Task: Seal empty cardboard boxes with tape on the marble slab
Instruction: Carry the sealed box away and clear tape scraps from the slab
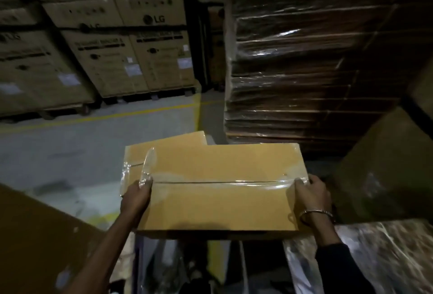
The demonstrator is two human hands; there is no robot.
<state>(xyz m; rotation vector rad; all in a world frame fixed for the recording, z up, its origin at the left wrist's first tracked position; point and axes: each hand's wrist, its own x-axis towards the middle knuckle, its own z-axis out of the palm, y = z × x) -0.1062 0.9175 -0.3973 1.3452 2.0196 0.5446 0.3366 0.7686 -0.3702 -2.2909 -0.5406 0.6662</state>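
**Both hands hold a taped box by its ends**

Two forearms reach up from the lower edge, one to each short end of a sealed cardboard box point(220, 190). Its long axis runs left to right across the view, broad top face turned up toward the camera, and clear tape point(234, 182) follows the centre seam along that length and folds over both ends. The left hand point(137, 196) grips the left end, fingers curled round the edge onto the tape. The right hand point(312, 194), a metal bangle point(316, 213) at its wrist, clasps the right end with the thumb on top by the tape's end. Whether the box rests on anything cannot be told. Just behind its left part lies a second taped box point(164, 148), partly hidden. Beyond stand printed cartons point(112, 59) and a film-wrapped stack of flat cardboard point(293, 71)
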